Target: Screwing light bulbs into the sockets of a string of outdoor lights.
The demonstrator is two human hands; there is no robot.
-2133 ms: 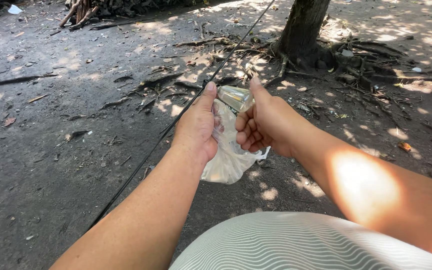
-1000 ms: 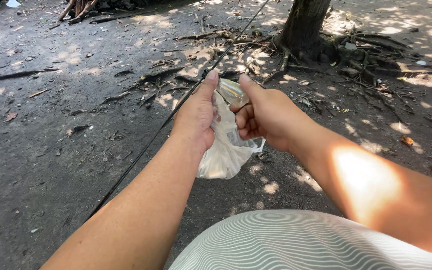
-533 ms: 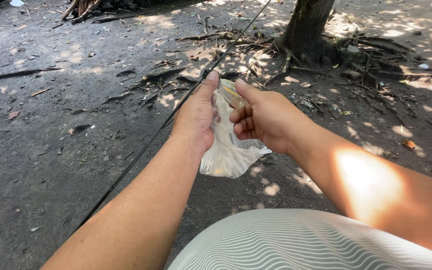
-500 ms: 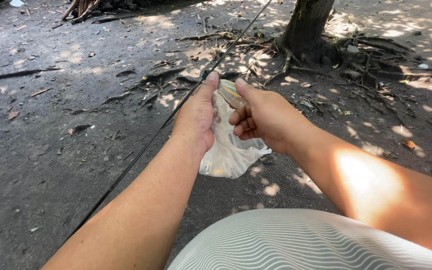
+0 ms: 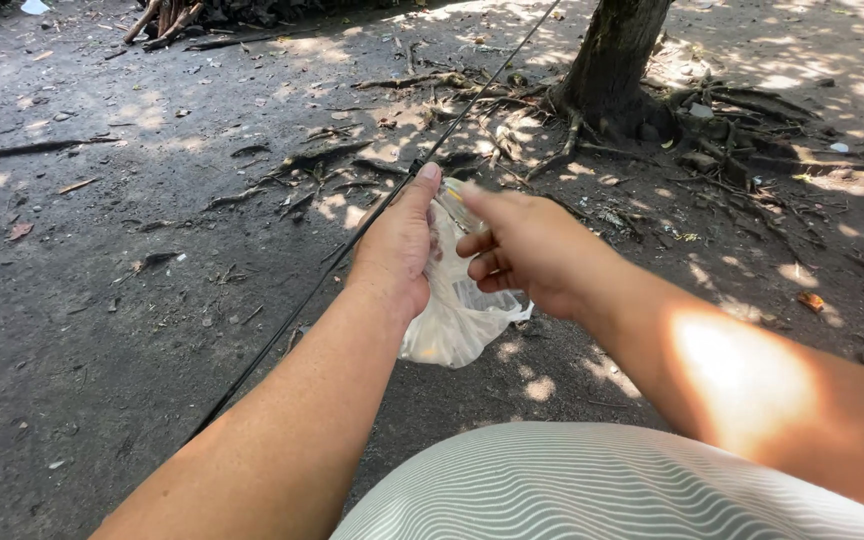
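Observation:
My left hand point(image 5: 397, 245) and my right hand point(image 5: 522, 245) both grip the top of a clear plastic bag point(image 5: 457, 320), held out in front of me above bare dirt. The bag hangs down between the hands, pale and crumpled, with something whitish inside that I cannot make out. My left thumb points up at the bag's mouth. My right fingers pinch the upper edge from the other side. A thin dark line point(image 5: 322, 290) runs diagonally just left of my left hand, and it does not seem to touch it.
A tree trunk point(image 5: 612, 55) with spreading roots point(image 5: 742, 150) stands at the upper right. Sticks and dry leaves litter the dark soil point(image 5: 102, 300). A pile of wood point(image 5: 167, 15) lies at the top left. My striped shirt point(image 5: 592, 490) fills the bottom.
Both hands stay closed on the bag's top. The right fingers have shifted slightly along the upper edge, and the bag has swung a little.

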